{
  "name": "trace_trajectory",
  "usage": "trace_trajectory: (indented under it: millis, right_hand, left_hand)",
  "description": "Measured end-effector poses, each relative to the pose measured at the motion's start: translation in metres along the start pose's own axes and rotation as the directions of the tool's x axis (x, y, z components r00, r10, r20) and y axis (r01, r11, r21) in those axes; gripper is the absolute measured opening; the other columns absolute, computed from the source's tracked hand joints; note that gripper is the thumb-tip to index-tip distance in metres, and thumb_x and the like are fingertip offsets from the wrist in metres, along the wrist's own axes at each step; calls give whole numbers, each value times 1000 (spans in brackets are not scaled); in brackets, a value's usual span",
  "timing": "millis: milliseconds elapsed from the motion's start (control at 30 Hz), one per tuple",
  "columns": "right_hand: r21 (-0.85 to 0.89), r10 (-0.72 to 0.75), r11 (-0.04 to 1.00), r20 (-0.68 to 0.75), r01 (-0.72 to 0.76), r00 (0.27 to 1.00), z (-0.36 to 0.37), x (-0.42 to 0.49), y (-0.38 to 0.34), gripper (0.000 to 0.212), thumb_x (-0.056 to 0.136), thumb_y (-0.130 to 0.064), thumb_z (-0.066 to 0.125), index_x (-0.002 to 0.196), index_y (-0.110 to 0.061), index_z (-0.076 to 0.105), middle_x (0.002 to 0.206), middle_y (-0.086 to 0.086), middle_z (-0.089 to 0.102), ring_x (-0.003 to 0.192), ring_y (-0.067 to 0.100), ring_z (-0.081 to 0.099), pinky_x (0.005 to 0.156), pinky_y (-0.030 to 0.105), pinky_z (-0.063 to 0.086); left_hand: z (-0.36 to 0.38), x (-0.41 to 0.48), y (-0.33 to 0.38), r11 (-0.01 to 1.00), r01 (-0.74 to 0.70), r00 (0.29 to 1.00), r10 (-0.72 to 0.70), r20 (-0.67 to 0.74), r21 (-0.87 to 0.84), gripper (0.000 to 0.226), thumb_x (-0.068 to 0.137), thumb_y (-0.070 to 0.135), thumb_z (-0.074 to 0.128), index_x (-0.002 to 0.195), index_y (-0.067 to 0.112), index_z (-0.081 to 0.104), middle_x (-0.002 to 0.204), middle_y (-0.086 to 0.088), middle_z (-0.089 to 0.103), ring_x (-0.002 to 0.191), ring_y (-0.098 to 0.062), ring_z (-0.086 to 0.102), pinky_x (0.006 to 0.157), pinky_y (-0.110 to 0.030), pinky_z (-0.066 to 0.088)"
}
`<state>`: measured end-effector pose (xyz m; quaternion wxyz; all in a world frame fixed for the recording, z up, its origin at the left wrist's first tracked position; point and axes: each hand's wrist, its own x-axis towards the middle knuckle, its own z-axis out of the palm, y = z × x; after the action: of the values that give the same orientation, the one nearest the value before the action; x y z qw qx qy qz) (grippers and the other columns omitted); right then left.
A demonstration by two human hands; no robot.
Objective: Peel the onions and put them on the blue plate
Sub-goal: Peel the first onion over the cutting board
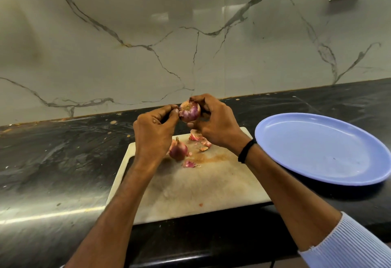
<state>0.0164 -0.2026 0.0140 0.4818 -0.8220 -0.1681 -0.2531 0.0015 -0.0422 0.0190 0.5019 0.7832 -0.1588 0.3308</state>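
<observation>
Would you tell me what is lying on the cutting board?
One onion and loose peel scraps lie on the cutting board; the left forearm hides part of its surface.

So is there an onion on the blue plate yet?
No, the blue plate is bare; the held onion is above the cutting board and the other onion lies on it.

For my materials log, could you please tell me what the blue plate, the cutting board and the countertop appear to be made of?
The blue plate looks like plastic or melamine: uniform colour, soft sheen. The cutting board seems white plastic, dull, stained brown. The countertop looks like polished dark stone: grey veining, glossy reflections.
</observation>
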Motion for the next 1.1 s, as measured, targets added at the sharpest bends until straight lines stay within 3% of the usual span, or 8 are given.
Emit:
trace_trajectory:
  millis: [100,267,467,733,900,1100]
  right_hand:
    - [-9,5,1000,-10,-5,1000,0,1,1,63,73,-11,85,127,-10,53,121,5,63,105,16,64,87,25,56]
    - [-21,-13,1000,-19,12,1000,1,-1,-1,60,74,-12,84,125,-9,54,119,5,64,103,16,65,86,26,57]
    - [-69,-101,993,-51,97,994,3,-6,-5,55,73,-10,84,120,-6,56,114,6,67,98,9,61,84,9,51]
    - [-84,-103,991,-28,101,994,7,-7,-4,56,73,-7,83,122,-5,56,117,8,65,102,14,63,85,8,49]
    - [43,-5,999,-16,6,1000,6,-3,-7,60,72,-11,85,123,-9,54,118,3,64,105,11,62,87,20,55]
    - [127,30,992,-43,-24,999,3,-1,-8,60,70,-12,86,120,-12,54,115,1,64,106,12,63,90,22,54]
  left_hand:
    - [0,-1,3,1000,-11,999,11,47,-6,29,88,22,72,116,14,71,99,15,69,87,15,64,80,-4,49]
    - [0,-1,3,1000,-25,999,24,36,18,28,86,21,75,112,13,73,96,10,71,84,10,66,78,-5,50]
    - [3,-5,1,999,27,1000,-26,-16,25,22,88,18,74,108,11,75,93,6,73,83,1,69,77,-8,52]
    - [6,-8,3,995,97,995,-97,8,15,20,83,22,77,99,12,70,81,12,66,72,6,65,66,-4,50]
    - [0,-1,0,992,128,991,-128,-32,-17,17,85,22,75,96,10,73,84,1,72,75,-6,69,70,-12,55]
    - [-7,6,-10,968,248,963,-249,-98,-31,4,89,16,71,89,19,74,80,4,72,75,-8,71,78,-25,60]
